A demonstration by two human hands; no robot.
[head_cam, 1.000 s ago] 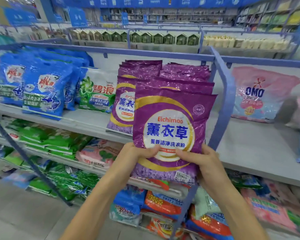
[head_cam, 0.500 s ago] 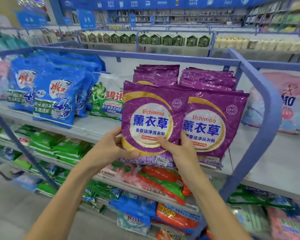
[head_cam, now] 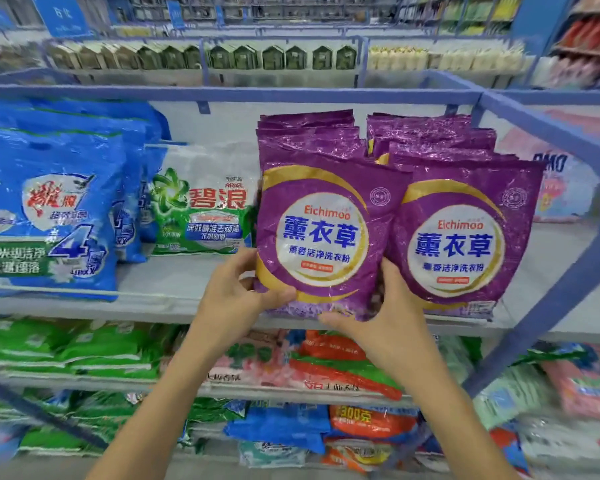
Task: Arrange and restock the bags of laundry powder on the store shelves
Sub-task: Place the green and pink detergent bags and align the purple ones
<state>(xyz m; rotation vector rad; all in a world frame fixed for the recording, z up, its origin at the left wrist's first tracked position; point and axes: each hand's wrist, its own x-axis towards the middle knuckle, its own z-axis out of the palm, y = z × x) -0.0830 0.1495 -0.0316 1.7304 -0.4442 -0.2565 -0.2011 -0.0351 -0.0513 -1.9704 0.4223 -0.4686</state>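
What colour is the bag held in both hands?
The held bag is purple, with gold arcs around a white circle of blue characters; the head view shows it.

Purple lavender bag [head_cam: 321, 233] upright at shelf [head_cam: 160, 292] front — beside twin bag [head_cam: 459, 244], seemingly overlapping.

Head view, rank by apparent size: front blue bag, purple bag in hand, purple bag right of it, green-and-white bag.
1. Front blue bag, though cut off at left.
2. Held purple bag and right purple bag: alike, unranked.
3. Green-and-white bag, set farther back.
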